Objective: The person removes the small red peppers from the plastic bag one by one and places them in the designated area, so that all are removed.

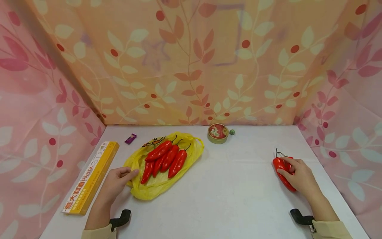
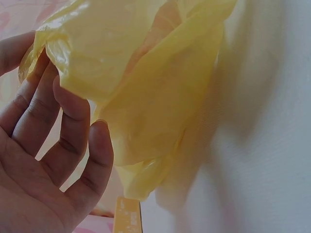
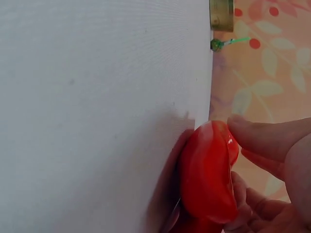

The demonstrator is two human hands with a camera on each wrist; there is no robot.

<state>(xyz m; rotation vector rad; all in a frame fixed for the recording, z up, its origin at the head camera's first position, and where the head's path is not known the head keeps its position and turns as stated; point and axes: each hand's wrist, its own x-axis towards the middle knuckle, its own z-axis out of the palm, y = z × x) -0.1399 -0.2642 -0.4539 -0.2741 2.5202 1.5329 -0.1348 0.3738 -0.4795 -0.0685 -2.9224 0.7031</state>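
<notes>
On the left of the head view, my left hand [image 1: 117, 183] pinches the near-left edge of a yellow plastic bag [image 1: 152, 193] between thumb and fingers. Several shiny red chili peppers [image 1: 159, 150] with dark stems lie on the spread bag. In the left wrist view the bag [image 2: 146, 116] hangs from the fingertips, its lower part close to the table. Far to the right, my right hand [image 1: 301, 176] grips a red chili pepper [image 1: 279, 165], thumb on its side. A second chili pepper shows partly behind the fingers. The right wrist view has the gripped pepper [image 3: 206, 170] close to the white surface.
A long yellow-and-white pasta box [image 1: 91, 179] lies left of my left forearm. Behind the bag is a small purple packet [image 1: 130, 138]. A round red-and-gold tin [image 1: 218, 133] stands at the back beside a small green ball [image 1: 232, 132]. Patterned cloth walls [image 1: 191, 66] enclose the table.
</notes>
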